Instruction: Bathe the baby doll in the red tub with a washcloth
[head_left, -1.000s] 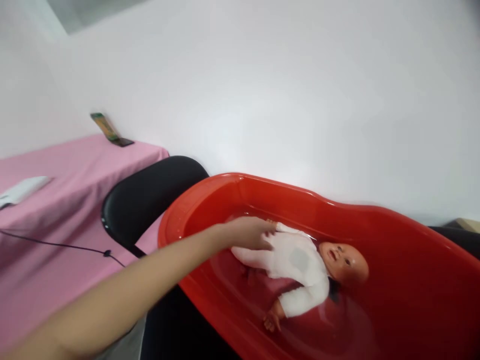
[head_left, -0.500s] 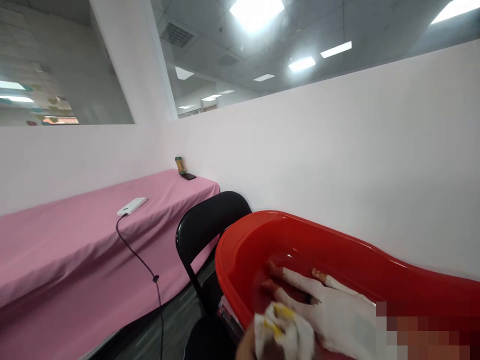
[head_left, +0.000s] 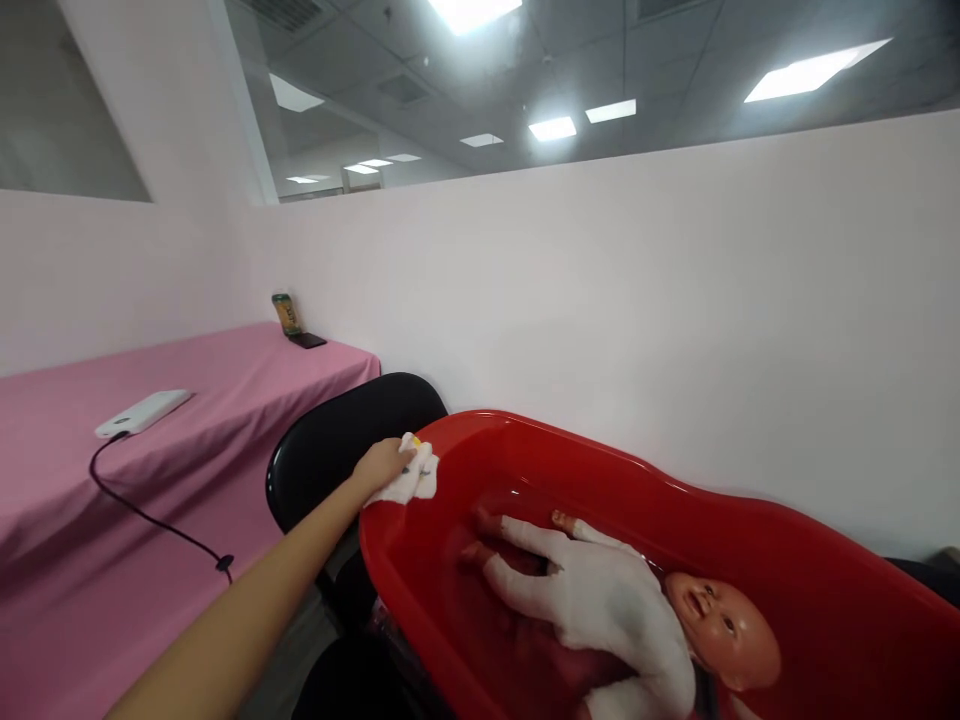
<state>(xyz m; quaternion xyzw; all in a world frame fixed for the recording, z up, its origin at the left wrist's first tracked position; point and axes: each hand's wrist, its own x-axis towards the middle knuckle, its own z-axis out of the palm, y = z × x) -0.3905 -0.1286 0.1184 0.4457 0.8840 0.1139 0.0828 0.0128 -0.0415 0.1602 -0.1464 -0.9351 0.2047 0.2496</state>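
Observation:
My left hand [head_left: 384, 464] is closed on a white cloth [head_left: 414, 474] with a yellow patch, pressing it on the rim at the left end of a red baby bathtub [head_left: 667, 480]. In the tub lies a baby doll [head_left: 615, 600] in white clothing, face up with its head to the right. Its feet sit in shallow water at the left. A small strip of skin [head_left: 739, 708] shows under the doll's neck at the bottom edge, perhaps part of my right hand; its fingers are hidden.
A black folding chair [head_left: 337, 435] stands left of the tub. On a pink-covered table [head_left: 217, 365] are a white power bank-like device [head_left: 144, 412] with a dark cable, a green-capped container [head_left: 286, 313] and a dark flat object [head_left: 307, 340]. A white wall [head_left: 600, 320] rises behind the tub.
My left hand has carried the cloth from beside the doll's legs, near the bottom, out to the tub's left-end rim. The view has shifted right, and the doll's head now shows.

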